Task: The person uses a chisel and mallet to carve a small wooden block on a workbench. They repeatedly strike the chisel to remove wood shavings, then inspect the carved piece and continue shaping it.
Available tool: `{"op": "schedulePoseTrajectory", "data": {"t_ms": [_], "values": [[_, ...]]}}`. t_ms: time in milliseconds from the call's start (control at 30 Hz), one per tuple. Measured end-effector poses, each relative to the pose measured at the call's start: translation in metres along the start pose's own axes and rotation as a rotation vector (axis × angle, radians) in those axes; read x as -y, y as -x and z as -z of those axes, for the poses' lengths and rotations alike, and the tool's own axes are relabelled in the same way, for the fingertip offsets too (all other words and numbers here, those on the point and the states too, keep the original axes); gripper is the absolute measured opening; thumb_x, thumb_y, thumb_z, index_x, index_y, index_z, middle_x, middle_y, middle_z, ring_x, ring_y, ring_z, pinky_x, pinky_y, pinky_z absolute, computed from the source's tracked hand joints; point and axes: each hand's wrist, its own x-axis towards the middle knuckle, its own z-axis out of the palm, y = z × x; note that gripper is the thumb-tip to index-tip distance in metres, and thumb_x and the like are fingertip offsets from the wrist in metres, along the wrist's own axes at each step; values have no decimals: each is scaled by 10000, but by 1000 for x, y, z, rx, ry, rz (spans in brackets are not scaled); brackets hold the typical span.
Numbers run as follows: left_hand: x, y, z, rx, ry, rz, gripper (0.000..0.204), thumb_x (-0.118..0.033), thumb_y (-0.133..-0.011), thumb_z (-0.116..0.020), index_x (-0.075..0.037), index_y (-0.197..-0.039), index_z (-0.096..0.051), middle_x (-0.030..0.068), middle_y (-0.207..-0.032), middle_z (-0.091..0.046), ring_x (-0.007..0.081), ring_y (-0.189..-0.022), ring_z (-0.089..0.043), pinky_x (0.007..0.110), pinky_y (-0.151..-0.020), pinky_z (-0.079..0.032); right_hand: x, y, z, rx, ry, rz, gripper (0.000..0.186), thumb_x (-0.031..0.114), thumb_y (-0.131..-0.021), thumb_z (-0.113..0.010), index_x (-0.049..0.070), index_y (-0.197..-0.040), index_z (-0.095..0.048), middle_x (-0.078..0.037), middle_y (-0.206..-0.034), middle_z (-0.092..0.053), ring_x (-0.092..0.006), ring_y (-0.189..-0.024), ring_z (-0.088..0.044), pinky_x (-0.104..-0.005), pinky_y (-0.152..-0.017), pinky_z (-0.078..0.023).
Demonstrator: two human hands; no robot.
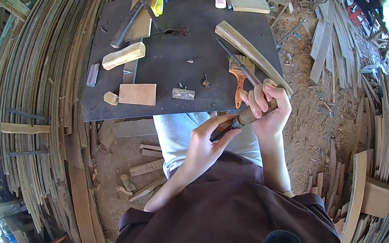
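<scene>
dark workbench (163, 64), 1 paintbrush (238, 74), wood blocks (123, 56), flat board (137, 94)

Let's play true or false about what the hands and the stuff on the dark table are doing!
1. The right hand grips a tool with a wooden handle. True.
2. The left hand lies flat on the dark table. False: it is off the table, with its fingers at the handle's end.
3. A paintbrush lies on the table near the right hand. True.
4. The flat wooden board is in the left hand. False: it lies on the table, untouched.
</scene>
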Motion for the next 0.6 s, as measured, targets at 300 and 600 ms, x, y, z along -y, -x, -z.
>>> {"op": "schedulePoseTrajectory", "data": {"t_ms": [300,600], "values": [[1,-2,-3,-72,-106,-167,357,-39,-784,-748,18,-1117,-634,147,-1006,-678,250,-875,-671,320,-772,-528,-3,1,-2,21,37,34,247,152,-869,-473,132,-653,-355,2,-504,-350,-112,-421,-325,-318,-682,-331],[4,0,-14,-182,-199,-227,363,-12,-760,-750,3,-1110,-655,139,-1023,-685,255,-888,-673,319,-750,-525,-6,2,-1,-34,12,81,251,175,-844,-486,139,-644,-338,9,-499,-341,-105,-406,-301,-314,-658,-321]]}}
